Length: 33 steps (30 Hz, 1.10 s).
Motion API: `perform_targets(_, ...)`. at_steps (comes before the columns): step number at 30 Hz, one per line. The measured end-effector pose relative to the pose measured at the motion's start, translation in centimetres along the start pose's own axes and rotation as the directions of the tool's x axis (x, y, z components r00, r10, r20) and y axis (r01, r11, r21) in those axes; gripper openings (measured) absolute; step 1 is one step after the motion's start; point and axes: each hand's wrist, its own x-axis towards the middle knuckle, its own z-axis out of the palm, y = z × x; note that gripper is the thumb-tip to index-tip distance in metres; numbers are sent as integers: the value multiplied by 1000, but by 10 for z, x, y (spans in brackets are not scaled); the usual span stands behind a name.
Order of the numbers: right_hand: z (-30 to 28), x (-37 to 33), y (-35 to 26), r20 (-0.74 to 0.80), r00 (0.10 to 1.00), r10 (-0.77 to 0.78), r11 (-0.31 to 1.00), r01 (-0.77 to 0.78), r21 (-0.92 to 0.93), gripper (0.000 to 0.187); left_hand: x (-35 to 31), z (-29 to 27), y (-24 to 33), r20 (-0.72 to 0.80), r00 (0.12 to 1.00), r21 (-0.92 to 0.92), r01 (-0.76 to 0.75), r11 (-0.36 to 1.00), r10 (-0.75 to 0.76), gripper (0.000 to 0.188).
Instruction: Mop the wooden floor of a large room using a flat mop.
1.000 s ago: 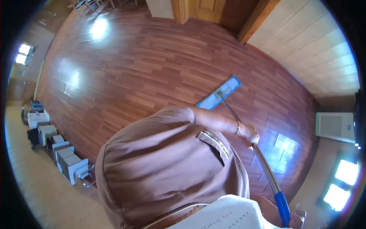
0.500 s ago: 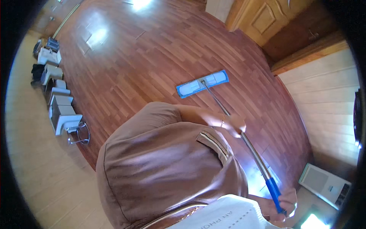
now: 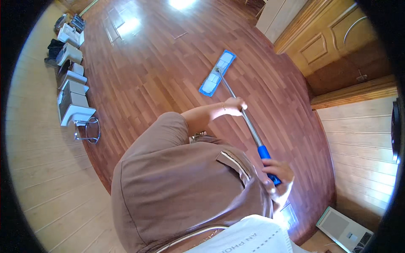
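A flat mop [image 3: 226,62] with a blue-fringed, pale rectangular pad rests on the wooden floor ahead of me, its pad slanting up to the right. From the pad, a metal pole [image 3: 252,131] runs back toward my right side and ends in a blue grip [image 3: 264,152]. My left hand [image 3: 234,106] is closed around the pole's upper-middle stretch, the arm reaching across from the left. At the blue grip, my right hand [image 3: 280,176] curls its fingers over the end part; the palm side is partly hidden.
Chairs and seats [image 3: 76,101] line the left wall, with a chrome-framed stool [image 3: 87,130] nearest. A wooden door [image 3: 320,46] stands at the right. A white appliance [image 3: 344,230] sits by the right wall, lower right. Light glares off the reddish floor [image 3: 147,76].
The mop pad has turned to a steeper slant and moved a little farther away. Both hands have moved forward and left with the pole, the right hand most.
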Motion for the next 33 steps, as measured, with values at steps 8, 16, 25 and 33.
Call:
perform_targets(8,68,36,54,8,999,-41,999,41,5,26,-24,-17,-100,-80,964,42,257,965,-253,18)
perform_targets(16,91,68,77,128,986,-109,994,107,22,20,-82,-35,-132,-218,886,9,421,907,-409,15)
perform_targets(25,92,86,76,453,848,-274,960,213,183,27,-175,-8,-128,-363,689,-37,662,749,-627,12)
perform_targets(33,66,96,73,497,826,-267,958,169,234,18,-199,-13,-81,-412,611,-51,725,687,-676,11)
